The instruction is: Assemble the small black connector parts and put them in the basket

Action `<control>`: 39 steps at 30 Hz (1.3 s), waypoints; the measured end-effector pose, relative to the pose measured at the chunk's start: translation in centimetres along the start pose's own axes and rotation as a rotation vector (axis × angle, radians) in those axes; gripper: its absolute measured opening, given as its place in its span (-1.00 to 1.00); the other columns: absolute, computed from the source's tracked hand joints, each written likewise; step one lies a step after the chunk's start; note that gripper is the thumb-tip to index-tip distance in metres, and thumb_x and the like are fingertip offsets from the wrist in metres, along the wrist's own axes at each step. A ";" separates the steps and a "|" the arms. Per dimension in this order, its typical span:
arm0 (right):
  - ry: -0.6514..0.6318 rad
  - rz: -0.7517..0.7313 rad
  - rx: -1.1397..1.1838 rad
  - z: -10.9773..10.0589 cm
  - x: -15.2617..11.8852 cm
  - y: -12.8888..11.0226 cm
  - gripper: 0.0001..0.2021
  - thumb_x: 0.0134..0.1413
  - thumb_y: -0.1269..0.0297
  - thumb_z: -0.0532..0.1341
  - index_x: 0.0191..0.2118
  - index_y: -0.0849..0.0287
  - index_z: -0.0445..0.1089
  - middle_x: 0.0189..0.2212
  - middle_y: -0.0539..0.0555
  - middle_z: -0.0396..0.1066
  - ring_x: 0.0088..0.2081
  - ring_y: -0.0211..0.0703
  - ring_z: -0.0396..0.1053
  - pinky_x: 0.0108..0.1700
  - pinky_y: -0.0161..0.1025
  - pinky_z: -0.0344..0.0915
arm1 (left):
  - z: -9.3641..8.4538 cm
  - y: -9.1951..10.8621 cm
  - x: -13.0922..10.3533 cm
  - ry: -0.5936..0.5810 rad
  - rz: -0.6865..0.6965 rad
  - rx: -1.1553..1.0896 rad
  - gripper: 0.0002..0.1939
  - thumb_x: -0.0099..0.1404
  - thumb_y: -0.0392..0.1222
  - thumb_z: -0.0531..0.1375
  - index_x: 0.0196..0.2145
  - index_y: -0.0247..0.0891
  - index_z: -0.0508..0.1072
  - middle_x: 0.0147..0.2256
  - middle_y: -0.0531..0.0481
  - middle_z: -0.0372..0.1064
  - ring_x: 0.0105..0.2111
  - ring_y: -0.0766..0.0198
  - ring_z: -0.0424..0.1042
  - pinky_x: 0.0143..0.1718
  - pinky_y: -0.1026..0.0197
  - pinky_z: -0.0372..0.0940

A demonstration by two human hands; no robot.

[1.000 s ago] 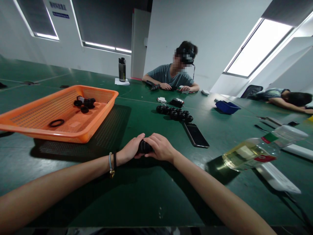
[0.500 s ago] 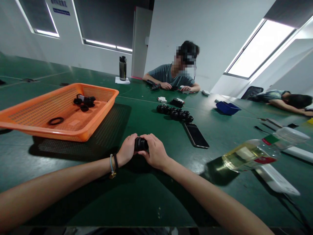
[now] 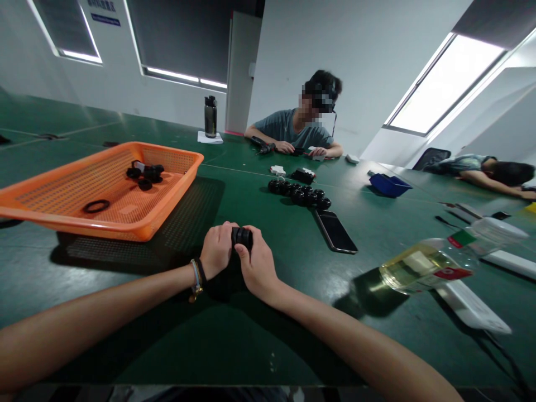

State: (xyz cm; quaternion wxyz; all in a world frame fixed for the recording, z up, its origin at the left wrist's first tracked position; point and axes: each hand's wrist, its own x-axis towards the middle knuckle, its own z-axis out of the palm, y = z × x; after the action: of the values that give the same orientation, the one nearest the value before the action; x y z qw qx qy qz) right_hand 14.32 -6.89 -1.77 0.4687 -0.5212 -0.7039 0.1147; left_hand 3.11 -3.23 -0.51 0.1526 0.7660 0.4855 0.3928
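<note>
Green, smooth-topped surface (image 3: pixel 301 346) lies beneath both hands; the left hand (image 3: pixel 216 251) and right hand (image 3: pixel 258 261) each keep a closed grip on the ribbed black cylindrical part (image 3: pixel 242 237) between them, right of the orange perforated plastic basket (image 3: pixel 142 230).

One orange basket (image 3: pixel 142 229) is at the left. I see two bottles (image 3: pixel 210 120) (image 3: pixel 421 265), one phone (image 3: pixel 336 231), one blue tray (image 3: pixel 389 186) and two other people (image 3: pixel 288 125) (image 3: pixel 477 163).

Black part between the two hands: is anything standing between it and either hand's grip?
Nothing visible stands in the way: the left hand and right hand both touch the black part directly.
</note>
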 end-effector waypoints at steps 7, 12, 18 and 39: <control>-0.097 -0.040 -0.003 -0.4 1.1 0.7 -0.68 0.08 0.14 -0.02 -0.10 0.23 0.14 -0.23 0.17 0.31 -0.20 -0.07 0.31 -0.17 -0.12 0.27 | 0.0 0.7 0.7 -0.004 -0.104 -0.167 -0.66 0.23 -0.28 -0.22 -0.55 -0.24 0.27 -0.55 0.00 0.28 -0.47 0.24 0.29 -0.41 0.24 0.14; -0.199 -0.099 -0.082 -1.2 2.1 1.8 -0.69 0.02 0.17 0.07 -0.13 0.24 0.18 -0.22 0.17 0.32 -0.19 -0.07 0.29 -0.14 -0.10 0.26 | 0.3 0.2 0.8 -0.002 -0.152 -0.251 -0.67 0.23 -0.17 -0.21 -0.56 -0.24 0.23 -0.55 0.03 0.22 -0.47 0.25 0.26 -0.42 0.26 0.12; -0.244 -0.049 -0.045 -1.6 2.3 2.1 -0.65 -0.12 0.19 0.20 -0.18 0.21 0.19 -0.28 0.10 0.32 -0.28 -0.14 0.31 -0.24 -0.17 0.29 | 0.1 -0.4 0.8 0.010 -0.150 -0.236 -0.70 0.22 -0.12 -0.18 -0.50 -0.23 0.25 -0.52 0.06 0.23 -0.45 0.26 0.25 -0.39 0.26 0.12; 0.032 0.218 -0.346 -2.3 6.4 7.4 -0.62 -0.10 0.22 0.16 -0.10 0.22 0.26 -0.23 0.16 0.25 -0.15 -0.04 0.27 -0.12 -0.11 0.24 | 0.1 0.0 0.5 -0.120 0.003 -0.237 -0.78 0.22 -0.15 -0.11 -0.28 -0.31 0.21 -0.42 0.02 0.18 -0.45 0.28 0.24 -0.32 0.17 0.20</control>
State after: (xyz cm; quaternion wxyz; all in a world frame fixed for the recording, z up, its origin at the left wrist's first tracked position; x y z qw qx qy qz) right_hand 20.65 0.94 -1.92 0.3679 -0.6689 -0.6451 0.0336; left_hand 3.29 -2.78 -0.34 0.2701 0.7654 0.4244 0.4013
